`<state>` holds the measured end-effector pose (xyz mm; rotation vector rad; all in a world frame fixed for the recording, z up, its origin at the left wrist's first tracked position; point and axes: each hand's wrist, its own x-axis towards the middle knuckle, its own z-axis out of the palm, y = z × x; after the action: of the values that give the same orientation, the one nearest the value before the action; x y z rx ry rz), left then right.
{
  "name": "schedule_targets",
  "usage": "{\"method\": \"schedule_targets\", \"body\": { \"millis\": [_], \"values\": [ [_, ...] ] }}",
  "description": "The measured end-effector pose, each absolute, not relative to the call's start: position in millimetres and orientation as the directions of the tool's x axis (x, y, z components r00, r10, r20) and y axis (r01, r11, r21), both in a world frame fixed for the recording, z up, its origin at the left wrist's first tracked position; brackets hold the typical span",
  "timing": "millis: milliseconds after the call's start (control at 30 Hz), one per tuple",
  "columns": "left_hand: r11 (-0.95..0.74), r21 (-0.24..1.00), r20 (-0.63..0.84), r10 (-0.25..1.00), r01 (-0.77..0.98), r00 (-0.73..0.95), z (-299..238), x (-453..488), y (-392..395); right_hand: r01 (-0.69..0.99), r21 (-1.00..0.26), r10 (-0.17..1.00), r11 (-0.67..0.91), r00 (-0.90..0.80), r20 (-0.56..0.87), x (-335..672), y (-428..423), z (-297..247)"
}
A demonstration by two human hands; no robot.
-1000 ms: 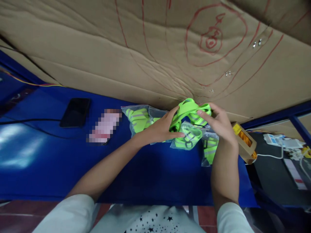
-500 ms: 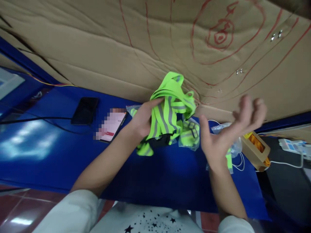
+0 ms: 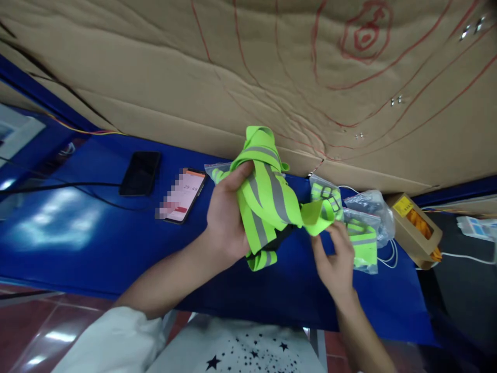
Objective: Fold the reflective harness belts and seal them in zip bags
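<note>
A neon-green reflective vest (image 3: 267,197) with grey stripes is bunched up above the blue table (image 3: 97,243). My left hand (image 3: 227,217) grips the bundle from its left side, thumb on top. My right hand (image 3: 337,259) pinches a strap end of the same vest just right of the bundle. Behind my right hand lie clear plastic bags (image 3: 363,233) with more folded green vests inside.
A dark phone (image 3: 140,172) and a lit phone (image 3: 182,195) lie at the table's back left, a black cable beside them. A small cardboard box (image 3: 417,228) with orange contents and white cables sit at the right. A cardboard sheet (image 3: 194,77) stands behind the table.
My right hand, raised and open half a second ago, has come down and pinched the vest's strap. The vest came out of its folded shape and my left hand keeps holding it.
</note>
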<state>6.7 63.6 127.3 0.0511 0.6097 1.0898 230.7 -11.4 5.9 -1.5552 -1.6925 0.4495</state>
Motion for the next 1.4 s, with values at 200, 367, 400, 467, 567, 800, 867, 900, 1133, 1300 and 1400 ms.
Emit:
{"method": "schedule_targets", "body": {
  "millis": [200, 367, 400, 467, 567, 800, 867, 900, 1133, 1300, 1400],
  "values": [
    [0.493, 0.654, -0.363, 0.87, -0.574, 0.334, 78, 28, 77, 0.167, -0.984, 0.988, -0.056, -0.132, -0.079, 193, -44, 1],
    [-0.032, 0.992, -0.002, 0.963, 0.12, 0.269, 24, 1, 108, 0.446, -0.894, 0.989, -0.047, -0.106, -0.104, 176, -72, -14],
    [-0.093, 0.978, 0.05, 0.973, 0.186, 0.225, 21, -7, 105, 0.524, -0.852, 0.985, 0.011, -0.154, -0.082, 174, -78, -16],
    [-0.25, 0.916, 0.199, 0.962, 0.313, 0.187, 21, -21, 83, 0.583, -0.8, 0.961, 0.143, -0.276, -0.029, 173, -86, -18],
    [-0.572, 0.662, 0.422, 0.819, 0.484, 0.389, 22, -26, 28, 0.539, -0.792, 0.927, 0.286, -0.365, 0.086, 177, -85, -16],
    [-0.629, 0.226, 0.189, 0.777, 0.744, 0.6, -15, -5, -24, 0.867, -0.414, 0.961, 0.277, -0.254, 0.11, 193, -63, -26],
    [-0.595, 0.275, 0.123, 0.801, 0.756, 0.586, -22, -3, -19, 0.852, -0.442, 0.958, 0.282, -0.279, 0.072, 198, -62, -29],
    [-0.588, 0.299, 0.106, 0.803, 0.752, 0.586, -25, -2, -17, 0.835, -0.475, 0.955, 0.279, -0.291, 0.051, 201, -62, -30],
    [-0.622, 0.368, 0.082, 0.762, 0.691, 0.642, -33, -4, -17, 0.732, -0.641, 0.952, 0.23, -0.306, -0.008, 217, -66, -40],
    [-0.624, 0.357, 0.056, 0.757, 0.695, 0.651, -30, -2, -14, 0.76, -0.601, 0.954, 0.247, -0.299, 0.014, 217, -66, -40],
    [-0.638, 0.322, 0.037, 0.746, 0.699, 0.664, -27, 0, -19, 0.813, -0.51, 0.952, 0.28, -0.303, 0.041, 216, -68, -33]
  ]
}}
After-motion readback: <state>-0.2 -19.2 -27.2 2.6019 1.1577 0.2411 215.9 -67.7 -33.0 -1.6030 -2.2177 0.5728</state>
